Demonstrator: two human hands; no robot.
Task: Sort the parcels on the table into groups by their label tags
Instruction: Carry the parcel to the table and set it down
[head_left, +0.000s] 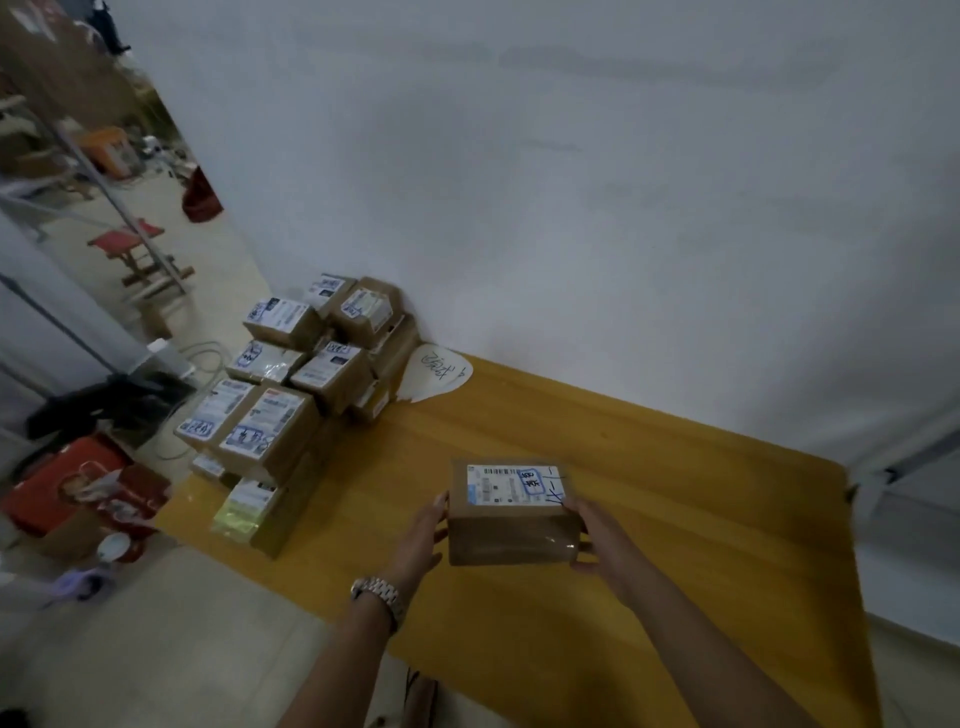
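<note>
Both hands clasp one brown cardboard parcel (511, 512) from either side: the left hand (422, 538) lies flat against its left face with fingers stretched out, and the right hand (597, 540) wraps its right end, thumb on the near face. Whether the parcel rests on the surface or is lifted just above it cannot be told.

Largest in view is a white wall (571, 182), filling the picture from ten o'clock round to three o'clock. Below it, a yellow wooden table (675, 519) spreads from the centre down to five o'clock.

At nine o'clock from the held parcel, along the table's left edge, stands a stack of brown parcels (306, 384), piled several high and touching one another, each with a white shipping label and a blue-outlined handwritten tag. Just beside the stack's far end, at eleven o'clock, a white paper sign (439, 371) with handwriting lies on the table against the wall.

The held parcel carries a white barcode label (511, 483) on top, with a blue-outlined tag. A metal wristwatch (379, 597) circles the left wrist.
</note>
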